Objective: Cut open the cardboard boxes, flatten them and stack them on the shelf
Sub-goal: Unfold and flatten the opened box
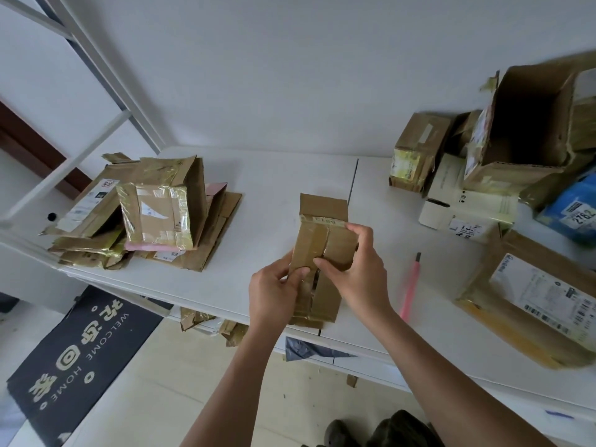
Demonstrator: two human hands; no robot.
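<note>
1. I see a white desk point(258, 175) against a plain wall.
2. Unopened boxes point(483, 175) crowd its right edge.
3. A stack of flattened boxes point(180, 233) lies near the left edge.
4. At the front edge, a small taped cardboard box point(322, 240) is partly opened.
5. The right hand point(358, 272) grips its top, fingers curled.
6. The left hand point(274, 291) pinches its taped seam.
7. A pink cutter point(410, 288) lies just right of them.

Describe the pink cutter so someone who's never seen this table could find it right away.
Start at the white table and find the small taped box gripped by both hands. Just right of the right hand lies the pink cutter, alone on bare tabletop. It is the only slim pink stick among brown cardboard.
</note>
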